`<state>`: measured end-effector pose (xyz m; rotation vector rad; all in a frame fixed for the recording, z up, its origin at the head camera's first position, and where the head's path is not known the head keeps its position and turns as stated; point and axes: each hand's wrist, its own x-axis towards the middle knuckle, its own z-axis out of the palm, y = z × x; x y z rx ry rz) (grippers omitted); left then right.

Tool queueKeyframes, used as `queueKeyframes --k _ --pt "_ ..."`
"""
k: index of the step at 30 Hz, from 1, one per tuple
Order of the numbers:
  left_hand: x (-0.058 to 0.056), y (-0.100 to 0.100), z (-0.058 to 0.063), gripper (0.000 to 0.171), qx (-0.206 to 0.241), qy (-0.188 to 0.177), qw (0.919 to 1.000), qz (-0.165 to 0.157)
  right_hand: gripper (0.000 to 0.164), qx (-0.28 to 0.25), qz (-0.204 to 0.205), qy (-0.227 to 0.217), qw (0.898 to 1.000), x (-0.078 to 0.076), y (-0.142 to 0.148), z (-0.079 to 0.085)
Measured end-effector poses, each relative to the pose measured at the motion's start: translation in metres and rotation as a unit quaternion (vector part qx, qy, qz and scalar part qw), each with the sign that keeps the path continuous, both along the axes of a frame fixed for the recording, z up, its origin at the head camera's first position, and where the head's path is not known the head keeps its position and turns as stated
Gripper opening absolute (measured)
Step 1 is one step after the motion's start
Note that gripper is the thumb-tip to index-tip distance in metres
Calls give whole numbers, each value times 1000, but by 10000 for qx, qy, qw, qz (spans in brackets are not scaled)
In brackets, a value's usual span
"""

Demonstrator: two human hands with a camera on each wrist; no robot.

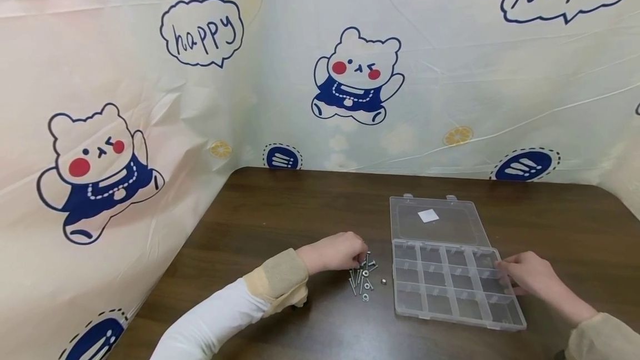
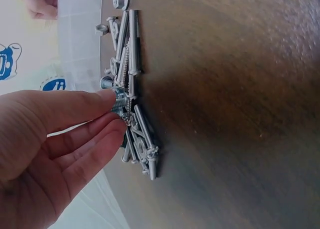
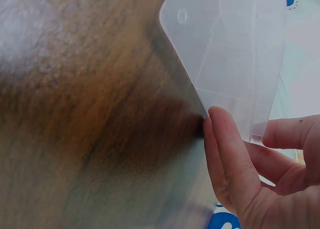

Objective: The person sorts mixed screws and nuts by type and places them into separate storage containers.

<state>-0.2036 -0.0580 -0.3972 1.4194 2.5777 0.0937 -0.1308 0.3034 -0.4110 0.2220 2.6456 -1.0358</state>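
Sorting box and loose hardware, both hands engaged.
Left hand [image 1: 334, 251] pinches a threaded metal piece [image 2: 119, 103] at the pile of screws [image 2: 133, 44]; lone nut [image 1: 383, 281] between pile and box. Right hand [image 1: 532, 278] grips the right edge of the clear compartment box [image 1: 460, 320], which lies on the brown surface [image 1: 300, 210], lid [image 1: 455, 229] folded back.

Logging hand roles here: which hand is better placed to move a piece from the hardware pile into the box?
The left, I'd judge: the left hand is at the hardware pile and seems to pinch a bolt; the right hand holds the box by its right edge, away from the pile.
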Motion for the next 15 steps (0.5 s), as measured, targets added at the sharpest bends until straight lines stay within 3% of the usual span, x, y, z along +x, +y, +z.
queueKeyframes --k 15 --pt "-1 4 -6 13 149 233 9994 -228 39 31 34 53 10000 2 -2 1"
